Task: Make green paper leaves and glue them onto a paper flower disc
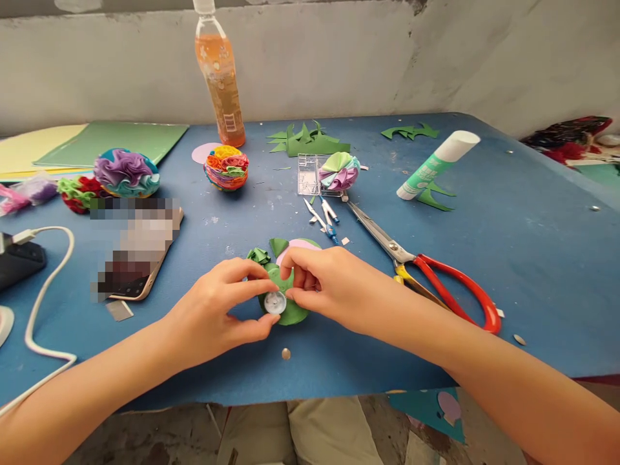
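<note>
My left hand [220,310] holds a small round white disc [275,303] between thumb and fingers, above green paper circles [293,314] near the table's front. Just right of the disc, my right hand [322,284] is closed in a pinch over the green paper; what its fingertips hold, if anything, is too small to make out. Behind the fingers lie a pink paper circle [301,245] and a folded dark green paper piece [259,256]. A small silvery round piece [286,354] rests in front of the hands.
Red-handled scissors [438,278] lie right, beyond them a glue stick [438,165]. A compass [325,223], ruffled paper balls [226,169], a bottle [220,84] and green scraps [314,141] stand or lie behind. Left are a phone [145,248] and white cable [36,316].
</note>
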`<state>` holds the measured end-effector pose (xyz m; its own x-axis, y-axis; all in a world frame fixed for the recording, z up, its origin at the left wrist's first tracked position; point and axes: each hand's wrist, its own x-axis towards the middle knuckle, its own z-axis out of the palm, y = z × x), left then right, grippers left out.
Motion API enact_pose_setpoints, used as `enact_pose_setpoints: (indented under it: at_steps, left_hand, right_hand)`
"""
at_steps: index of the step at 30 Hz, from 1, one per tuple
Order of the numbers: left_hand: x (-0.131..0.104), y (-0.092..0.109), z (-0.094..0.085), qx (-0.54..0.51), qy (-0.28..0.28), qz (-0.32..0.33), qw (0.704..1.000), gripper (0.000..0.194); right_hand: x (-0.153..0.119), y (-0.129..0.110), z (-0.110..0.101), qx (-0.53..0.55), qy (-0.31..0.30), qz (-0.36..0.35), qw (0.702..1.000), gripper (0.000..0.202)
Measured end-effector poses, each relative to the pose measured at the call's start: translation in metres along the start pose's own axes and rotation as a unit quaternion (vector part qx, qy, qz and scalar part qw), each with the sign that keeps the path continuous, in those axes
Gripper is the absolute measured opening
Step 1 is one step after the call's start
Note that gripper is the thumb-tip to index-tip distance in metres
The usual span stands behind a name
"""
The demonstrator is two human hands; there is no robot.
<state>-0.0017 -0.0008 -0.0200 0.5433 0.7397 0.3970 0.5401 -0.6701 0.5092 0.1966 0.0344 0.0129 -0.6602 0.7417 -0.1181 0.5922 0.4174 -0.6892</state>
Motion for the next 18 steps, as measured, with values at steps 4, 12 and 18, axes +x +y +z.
enact_pose_setpoints:
  at_steps: [4,12,18]
  left_hand:
    - [0.0,0.001,-0.001,0.01,0.005,-0.008,1.0,0.019]
    - [0.001,0.0,-0.006,-0.051,-0.019,-0.099,0.994,0.02]
    - [0.007,0.0,-0.011,-0.124,-0.025,-0.179,0.976,0.019]
  right_hand:
    - [0.0,-0.002,-0.004,-0.007,0.009,0.004,1.0,0.02]
    - [-0.001,0.0,-0.013,0.008,0.004,0.032,0.999,0.013]
    - [-0.001,0.0,-0.011,0.035,0.011,0.012,0.999,0.01]
